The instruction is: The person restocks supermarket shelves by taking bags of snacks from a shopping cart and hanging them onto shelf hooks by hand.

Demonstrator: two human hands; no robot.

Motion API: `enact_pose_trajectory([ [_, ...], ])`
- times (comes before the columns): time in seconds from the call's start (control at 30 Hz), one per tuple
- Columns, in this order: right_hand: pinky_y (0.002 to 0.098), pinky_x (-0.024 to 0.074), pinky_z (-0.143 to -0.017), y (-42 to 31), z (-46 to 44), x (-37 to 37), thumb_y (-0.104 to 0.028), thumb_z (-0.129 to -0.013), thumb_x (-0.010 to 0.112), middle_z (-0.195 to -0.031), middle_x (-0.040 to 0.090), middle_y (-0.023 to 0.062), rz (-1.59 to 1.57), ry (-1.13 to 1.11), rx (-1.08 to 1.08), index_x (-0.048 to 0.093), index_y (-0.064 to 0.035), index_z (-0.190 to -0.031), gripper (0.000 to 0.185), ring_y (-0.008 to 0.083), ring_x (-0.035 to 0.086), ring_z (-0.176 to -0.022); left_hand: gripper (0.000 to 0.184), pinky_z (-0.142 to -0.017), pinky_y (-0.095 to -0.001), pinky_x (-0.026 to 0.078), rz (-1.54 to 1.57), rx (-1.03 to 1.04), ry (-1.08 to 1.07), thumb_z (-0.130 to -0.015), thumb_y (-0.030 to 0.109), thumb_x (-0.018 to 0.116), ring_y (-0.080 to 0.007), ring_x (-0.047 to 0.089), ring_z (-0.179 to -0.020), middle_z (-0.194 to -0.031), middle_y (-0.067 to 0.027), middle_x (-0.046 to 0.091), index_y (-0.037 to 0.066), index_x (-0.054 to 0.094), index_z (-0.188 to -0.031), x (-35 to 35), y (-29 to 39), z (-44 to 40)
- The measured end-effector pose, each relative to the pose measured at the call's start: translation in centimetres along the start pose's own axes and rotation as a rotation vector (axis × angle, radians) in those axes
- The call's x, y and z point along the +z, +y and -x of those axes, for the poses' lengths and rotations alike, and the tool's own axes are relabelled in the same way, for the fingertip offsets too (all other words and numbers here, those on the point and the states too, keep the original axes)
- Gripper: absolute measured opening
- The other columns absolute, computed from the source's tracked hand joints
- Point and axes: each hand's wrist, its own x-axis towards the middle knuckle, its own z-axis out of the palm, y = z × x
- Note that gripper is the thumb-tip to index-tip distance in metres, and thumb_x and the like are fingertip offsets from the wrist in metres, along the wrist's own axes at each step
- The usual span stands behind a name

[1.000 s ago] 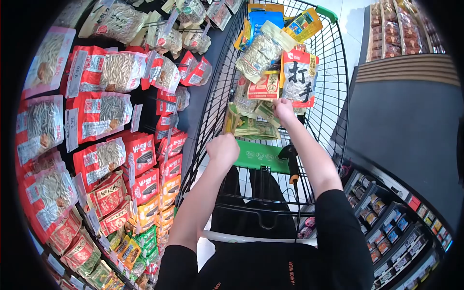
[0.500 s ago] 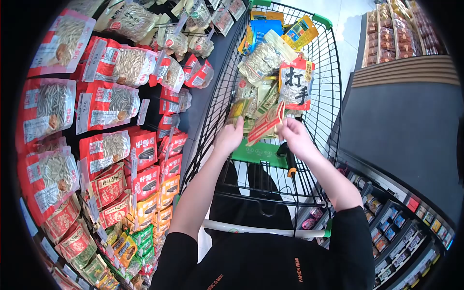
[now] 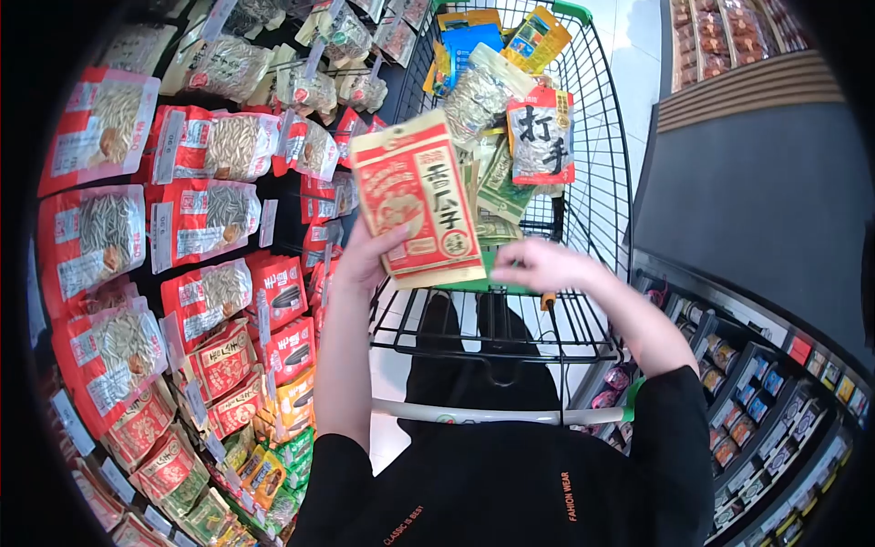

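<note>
My left hand (image 3: 369,251) grips the lower left edge of a red and cream seed packet (image 3: 417,201), held upright over the cart's near left side with its printed front showing. Just right of the packet's lower corner is my right hand (image 3: 538,266), fingers curled, apart from the packet; whether anything small is in them is hidden. Beyond the hands, the cart (image 3: 620,173) holds a red and white bag with large black characters (image 3: 540,135), a clear bag of pale dried food (image 3: 483,96), green packets (image 3: 504,182), and yellow (image 3: 538,39) and blue (image 3: 472,41) bags.
On the left, a rack of hanging red and white dried-fish bags (image 3: 219,214) stands close to the cart. Low shelves of small packages (image 3: 747,401) are at the lower right, beside a dark grey counter (image 3: 747,201). The cart's pale handle (image 3: 510,416) crosses before my body.
The red and cream packet has come up out of the cart, passing from my right hand to my left. The yellow-green packet formerly at my left hand is no longer in it.
</note>
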Motion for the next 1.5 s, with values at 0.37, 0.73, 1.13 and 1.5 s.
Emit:
enact_pose_trajectory([
  [0.37, 0.0429, 0.0535, -0.073, 14.6, -14.2, -2.6, -0.062, -0.089, 0.046, -0.121, 0.055, 0.0224, -0.624, 0.251, 0.619, 0.041, -0.003, -0.134, 0.075, 0.0341, 0.061, -0.102, 0.075, -0.091, -0.0444, 0.052, 0.288, 0.427, 0.04, -0.072, 0.018, 0.074, -0.0317, 0.06, -0.108, -0.126, -0.0182, 0.055, -0.002, 0.038, -0.135, -5.4, -0.1, 15.6],
  [0.73, 0.0374, 0.0484, -0.085, 9.1, -16.7, -0.1, -0.031, -0.088, 0.06, -0.095, 0.067, 0.0217, -0.057, 0.451, 0.327, 0.064, 0.0047, -0.108, 0.041, 0.0304, 0.065, -0.09, 0.068, -0.091, -0.0438, 0.052, 0.504, 0.482, 0.523, -0.083, 0.046, 0.06, -0.0291, 0.061, -0.109, -0.125, -0.0141, 0.058, 0.003, 0.043, -0.133, -3.3, -3.8, 22.9],
  [1.13, 0.0309, 0.0491, -0.065, -25.8, 8.5, 1.8, -0.01, -0.081, 0.064, -0.079, 0.068, 0.0132, 0.189, 0.317, -0.285, 0.063, 0.0066, -0.097, 0.023, 0.0183, 0.064, -0.068, 0.071, -0.1, -0.0515, 0.043, 0.679, 0.395, 0.053, -0.076, 0.032, 0.068, -0.0359, 0.053, -0.119, -0.132, -0.0207, 0.052, 0.001, 0.042, -0.134, -9.1, -6.3, 29.6],
  [1.5, 0.0264, 0.0465, -0.068, -38.3, -1.2, 16.3, -0.01, -0.079, 0.072, -0.079, 0.068, 0.0088, 0.29, -0.651, -0.372, 0.067, 0.0073, -0.086, 0.019, 0.011, 0.059, -0.073, 0.093, -0.114, -0.0533, 0.02, 0.635, 0.741, -0.084, -0.068, 0.042, 0.071, -0.0397, 0.023, -0.14, -0.15, -0.0234, 0.025, 0.004, 0.032, -0.143, -11.7, -2.2, 45.5],
])
